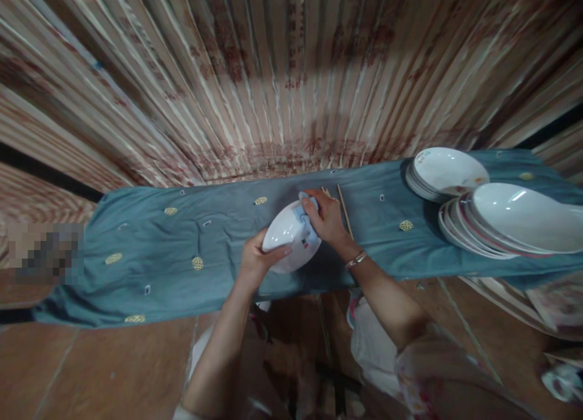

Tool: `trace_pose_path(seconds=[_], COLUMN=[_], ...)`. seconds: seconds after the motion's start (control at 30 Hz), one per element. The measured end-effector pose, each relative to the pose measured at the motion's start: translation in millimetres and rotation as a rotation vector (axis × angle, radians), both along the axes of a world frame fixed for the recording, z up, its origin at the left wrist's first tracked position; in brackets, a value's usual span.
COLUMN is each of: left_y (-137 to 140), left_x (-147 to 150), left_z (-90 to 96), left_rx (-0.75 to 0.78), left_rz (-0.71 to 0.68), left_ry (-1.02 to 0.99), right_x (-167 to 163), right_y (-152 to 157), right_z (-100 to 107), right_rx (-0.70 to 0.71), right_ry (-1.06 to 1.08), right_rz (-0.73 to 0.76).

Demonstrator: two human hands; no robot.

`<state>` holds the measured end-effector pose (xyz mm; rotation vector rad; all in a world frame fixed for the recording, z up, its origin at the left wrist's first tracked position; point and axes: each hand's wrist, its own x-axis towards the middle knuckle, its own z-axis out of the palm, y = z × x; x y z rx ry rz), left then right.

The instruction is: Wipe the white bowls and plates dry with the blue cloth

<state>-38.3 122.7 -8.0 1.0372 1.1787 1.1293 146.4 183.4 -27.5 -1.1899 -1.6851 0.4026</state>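
A white plate (286, 230), tilted with its underside toward me, is held over the teal cloth. My left hand (260, 256) grips its left edge, the thumb lying across the white surface. On the upper right rim, my right hand (324, 218) presses a light blue cloth (306, 221) against the plate, fingers closed round it. A small dark and red mark shows on the plate near that cloth. Just behind my right hand lie wooden chopsticks (345, 209), partly hidden by the hand.
A long narrow table under a patterned teal cloth (182, 238) runs across in front of me. Stacked dishes (449, 168) and a larger stack of white plates (519, 216) stand at its right end. Behind hangs a striped curtain (291, 92); brown floor tiles (113, 371) show below.
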Motion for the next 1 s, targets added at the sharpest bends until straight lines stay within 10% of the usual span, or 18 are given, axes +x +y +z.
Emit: trace_pose_path(seconds=[0.23,0.6,1.0], left_y=[-2.0,-5.8,-10.2], left_x=[-2.1,-10.3,-16.6], left_z=[4.6,-8.9,-11.5], left_rx=[-0.044,-0.068,-0.068], left_rz=[0.035,0.149,0.155], left_ry=[0.174,0.165,0.076], right_x=[-10.6,-20.0,-22.4], right_y=[-15.6,-12.7,-13.3], right_z=[12.2,-47.5,-57.1], right_rx=[0.051,-0.379,-0.614], right_ry=[-0.114,0.321,0.688], right_rz=[0.149,0.029,-0.01])
